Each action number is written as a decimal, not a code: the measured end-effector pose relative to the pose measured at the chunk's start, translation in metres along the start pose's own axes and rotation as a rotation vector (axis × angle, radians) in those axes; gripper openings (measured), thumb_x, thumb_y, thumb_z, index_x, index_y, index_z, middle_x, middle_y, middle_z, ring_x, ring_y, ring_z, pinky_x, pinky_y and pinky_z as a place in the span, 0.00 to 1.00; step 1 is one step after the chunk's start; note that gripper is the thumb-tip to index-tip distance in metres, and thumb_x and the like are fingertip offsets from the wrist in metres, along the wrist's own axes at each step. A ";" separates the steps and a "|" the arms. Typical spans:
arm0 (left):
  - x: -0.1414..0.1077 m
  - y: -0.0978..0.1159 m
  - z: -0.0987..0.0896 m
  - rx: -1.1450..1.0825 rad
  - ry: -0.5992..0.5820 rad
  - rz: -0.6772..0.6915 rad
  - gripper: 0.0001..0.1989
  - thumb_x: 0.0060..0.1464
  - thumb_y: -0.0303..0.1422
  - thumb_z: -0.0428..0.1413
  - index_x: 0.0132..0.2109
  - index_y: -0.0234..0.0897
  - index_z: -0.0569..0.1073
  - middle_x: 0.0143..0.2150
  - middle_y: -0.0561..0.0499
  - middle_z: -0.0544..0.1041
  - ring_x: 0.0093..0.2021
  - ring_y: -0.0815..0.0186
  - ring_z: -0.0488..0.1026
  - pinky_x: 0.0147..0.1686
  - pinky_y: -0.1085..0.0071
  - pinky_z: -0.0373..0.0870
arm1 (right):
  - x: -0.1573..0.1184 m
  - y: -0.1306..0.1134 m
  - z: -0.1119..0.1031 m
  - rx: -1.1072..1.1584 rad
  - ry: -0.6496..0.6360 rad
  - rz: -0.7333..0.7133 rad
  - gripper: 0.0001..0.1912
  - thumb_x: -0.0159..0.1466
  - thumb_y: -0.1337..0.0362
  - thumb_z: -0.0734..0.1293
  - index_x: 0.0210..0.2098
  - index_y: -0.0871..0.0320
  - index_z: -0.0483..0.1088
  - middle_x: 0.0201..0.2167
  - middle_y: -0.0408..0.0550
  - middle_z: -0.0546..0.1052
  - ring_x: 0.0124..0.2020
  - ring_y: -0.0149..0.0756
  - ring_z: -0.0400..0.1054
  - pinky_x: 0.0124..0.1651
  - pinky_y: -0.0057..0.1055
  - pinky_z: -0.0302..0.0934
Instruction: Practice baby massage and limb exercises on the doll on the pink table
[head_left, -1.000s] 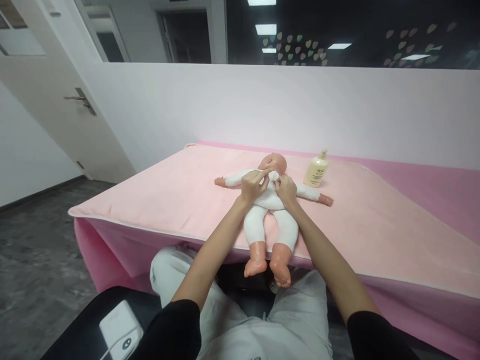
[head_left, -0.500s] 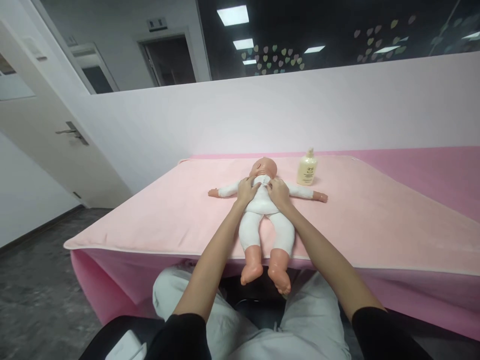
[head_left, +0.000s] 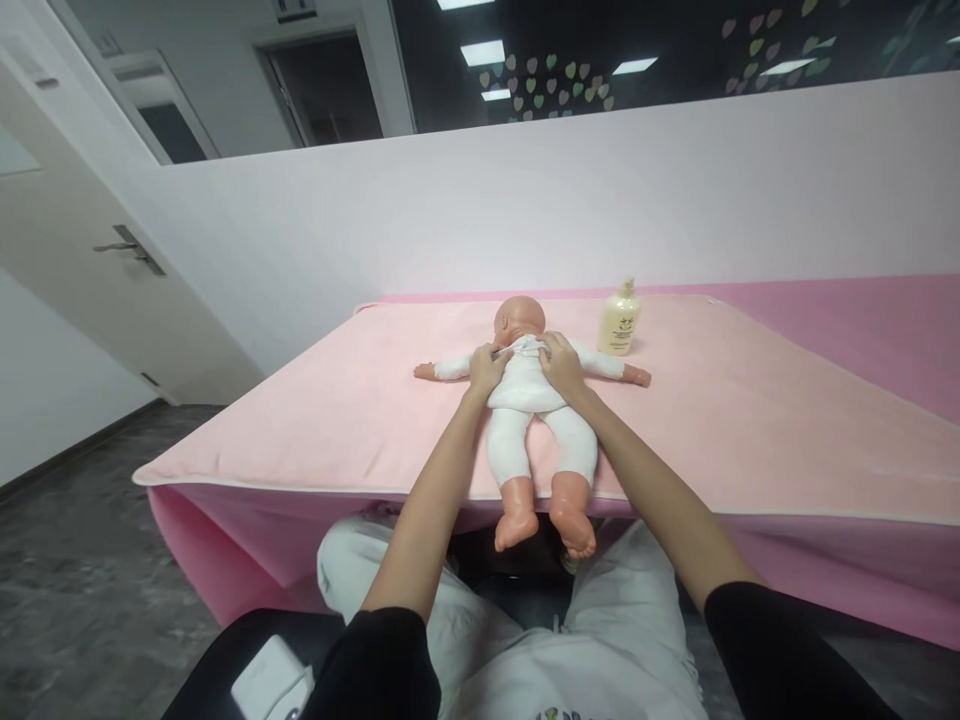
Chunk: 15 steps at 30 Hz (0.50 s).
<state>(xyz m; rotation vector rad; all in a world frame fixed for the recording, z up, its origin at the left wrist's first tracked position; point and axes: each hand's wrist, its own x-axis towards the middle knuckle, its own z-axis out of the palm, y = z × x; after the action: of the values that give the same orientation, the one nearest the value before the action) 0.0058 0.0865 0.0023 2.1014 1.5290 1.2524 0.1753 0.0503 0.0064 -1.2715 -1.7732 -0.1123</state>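
Note:
A baby doll (head_left: 525,392) with a white cloth body lies stretched out on the pink mat, its face hidden and its arms spread sideways. Its feet stick out past the front edge of the table. My left hand (head_left: 487,370) grips the doll's left-side shoulder in view, fingers bent over it. On the opposite shoulder, my right hand (head_left: 561,365) is curled with its fingers near the neck. Between the hands, the white cloth looks bunched up below the bald head (head_left: 520,314). A pale yellow pump bottle (head_left: 619,322) stands behind the doll's right-side arm.
The pink mat (head_left: 315,420) covers a table against a white wall (head_left: 300,230) with a window above. A door (head_left: 82,270) is at the left. A small white object (head_left: 271,678) lies on a black surface beside my leg.
Both hands have shifted from the doll's upper back outward to its shoulders. The cloth near the neck has bunched. The camera view has tilted slightly down.

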 end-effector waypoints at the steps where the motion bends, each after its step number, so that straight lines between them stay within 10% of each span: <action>1: 0.000 0.000 0.000 -0.013 0.000 -0.001 0.13 0.56 0.39 0.53 0.38 0.35 0.78 0.40 0.46 0.79 0.41 0.64 0.72 0.44 0.69 0.65 | 0.001 0.002 0.002 -0.015 -0.016 0.006 0.16 0.63 0.71 0.55 0.46 0.61 0.69 0.47 0.57 0.73 0.51 0.43 0.64 0.58 0.39 0.56; 9: -0.001 -0.002 -0.001 -0.027 0.014 -0.001 0.14 0.56 0.38 0.53 0.40 0.33 0.78 0.41 0.44 0.79 0.42 0.63 0.73 0.46 0.67 0.67 | 0.019 0.019 0.015 -0.124 -0.020 0.135 0.21 0.62 0.63 0.62 0.52 0.68 0.67 0.47 0.61 0.74 0.50 0.46 0.66 0.56 0.39 0.56; 15: -0.004 -0.001 0.000 -0.106 0.039 0.048 0.14 0.58 0.30 0.51 0.45 0.34 0.78 0.46 0.45 0.79 0.48 0.63 0.73 0.53 0.67 0.65 | 0.022 0.027 0.013 -0.152 -0.249 0.341 0.19 0.65 0.56 0.60 0.46 0.63 0.71 0.46 0.57 0.76 0.48 0.43 0.69 0.51 0.33 0.58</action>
<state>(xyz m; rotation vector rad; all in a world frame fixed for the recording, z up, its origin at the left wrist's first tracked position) 0.0048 0.0835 -0.0008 2.0696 1.4025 1.3677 0.1873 0.0856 0.0033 -1.7430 -1.7499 0.1118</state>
